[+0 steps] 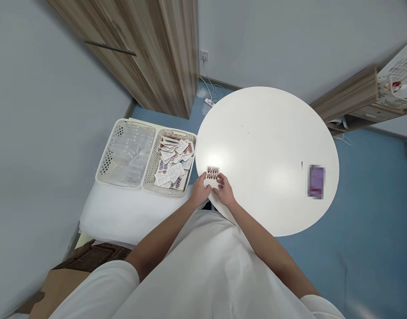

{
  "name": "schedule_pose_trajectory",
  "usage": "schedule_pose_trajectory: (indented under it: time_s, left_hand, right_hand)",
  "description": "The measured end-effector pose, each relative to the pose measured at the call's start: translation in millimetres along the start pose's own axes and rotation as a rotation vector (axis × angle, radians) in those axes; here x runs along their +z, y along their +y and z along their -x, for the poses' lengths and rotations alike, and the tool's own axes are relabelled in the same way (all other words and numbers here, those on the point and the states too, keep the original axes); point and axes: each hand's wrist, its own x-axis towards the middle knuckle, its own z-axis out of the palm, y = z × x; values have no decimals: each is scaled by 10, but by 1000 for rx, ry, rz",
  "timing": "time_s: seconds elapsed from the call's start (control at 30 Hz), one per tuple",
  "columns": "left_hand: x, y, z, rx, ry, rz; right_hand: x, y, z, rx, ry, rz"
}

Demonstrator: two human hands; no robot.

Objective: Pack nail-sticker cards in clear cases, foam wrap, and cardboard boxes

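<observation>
A small white card of press-on nails [212, 171], with two rows of dark reddish-brown nails, is at the near left edge of the round white table [256, 119]. My left hand [199, 191] grips its left side, fingers curled along the edge and thumb toward the middle. On the opposite side, my right hand [225, 191] holds the right edge with bent fingers. Both thumbs come close together at the card's lower end. Whether the card rests on the tabletop or is lifted slightly, I cannot tell.
Left of the table, one white basket [146, 188] holds many loose nail cards [173, 173]; another [100, 170] holds clear plastic cases [130, 150]. Both stand on a white-covered surface [123, 212]. A pixelated purple item [316, 181] lies on the table's right. A wooden cabinet [150, 48] stands behind.
</observation>
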Motion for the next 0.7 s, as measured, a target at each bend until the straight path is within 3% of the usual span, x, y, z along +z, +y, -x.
schedule_pose_trajectory:
  time_s: [0.7]
  left_hand:
    - [31, -70, -23, 135, 37, -186]
  right_hand:
    - [-43, 72, 5, -161, -82, 191]
